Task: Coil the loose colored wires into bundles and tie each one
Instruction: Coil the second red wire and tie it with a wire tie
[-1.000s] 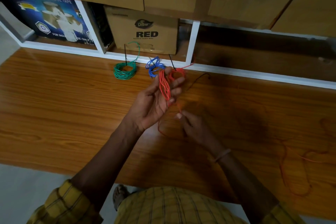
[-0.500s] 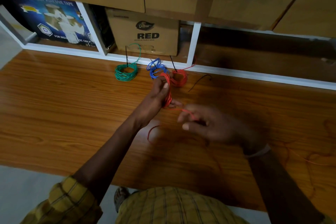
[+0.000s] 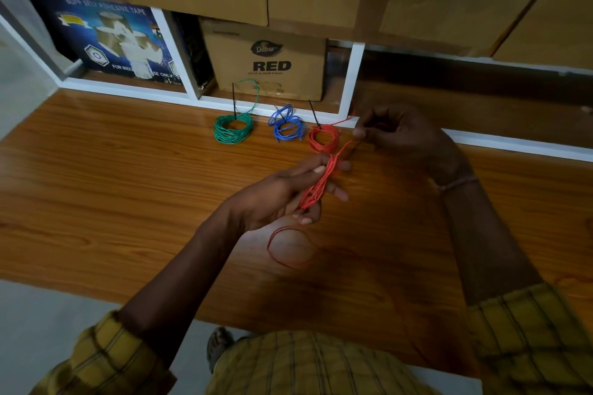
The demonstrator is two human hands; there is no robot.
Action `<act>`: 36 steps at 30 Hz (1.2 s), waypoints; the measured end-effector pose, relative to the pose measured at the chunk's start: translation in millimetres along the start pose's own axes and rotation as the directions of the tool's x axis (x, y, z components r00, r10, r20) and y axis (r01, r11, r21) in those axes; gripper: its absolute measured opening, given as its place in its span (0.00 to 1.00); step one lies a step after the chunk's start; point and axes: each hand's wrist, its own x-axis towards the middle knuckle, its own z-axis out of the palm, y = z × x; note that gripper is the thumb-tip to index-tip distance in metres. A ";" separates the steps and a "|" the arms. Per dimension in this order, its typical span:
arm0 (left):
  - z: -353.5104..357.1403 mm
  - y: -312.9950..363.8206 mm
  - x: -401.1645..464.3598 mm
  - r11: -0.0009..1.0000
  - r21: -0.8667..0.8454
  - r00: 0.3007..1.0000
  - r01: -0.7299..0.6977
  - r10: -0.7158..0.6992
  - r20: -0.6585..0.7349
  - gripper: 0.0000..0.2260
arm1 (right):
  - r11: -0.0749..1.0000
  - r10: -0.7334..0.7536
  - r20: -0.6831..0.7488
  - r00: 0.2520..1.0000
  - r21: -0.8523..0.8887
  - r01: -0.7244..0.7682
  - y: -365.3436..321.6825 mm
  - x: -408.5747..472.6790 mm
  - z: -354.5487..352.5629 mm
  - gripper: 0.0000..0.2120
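above the wooden tabletop [image 3: 128,189], a red wire skein [image 3: 321,184] is held across the left hand [image 3: 282,196], its fingers spread, its long axis slanting up toward the right hand [image 3: 398,135]. the free strand is pinched there by the right fingers, up and right of the skein. behind lie green [image 3: 232,130], blue [image 3: 287,127] and red [image 3: 324,138] coils, near cardboard boxes [image 3: 266,58].
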 end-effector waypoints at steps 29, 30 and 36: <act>-47.8 -24.2 -5.4 0.842 0.537 0.762 -0.049 0.379 -0.525 0.10 | 0.979 0.102 0.392 0.914 0.126 -0.163 -18.5 -40.3 107.3 0.04; -48.7 -23.7 -7.8 0.849 0.527 0.773 -0.026 0.351 -0.528 0.10 | 0.959 0.093 0.366 0.926 0.219 -0.183 -22.5 -39.6 101.9 0.01; -52.5 -19.8 -21.1 0.904 0.426 0.884 0.035 0.171 -0.436 0.14 | 0.723 0.082 0.278 0.957 0.644 -0.249 -25.1 -28.4 71.0 0.14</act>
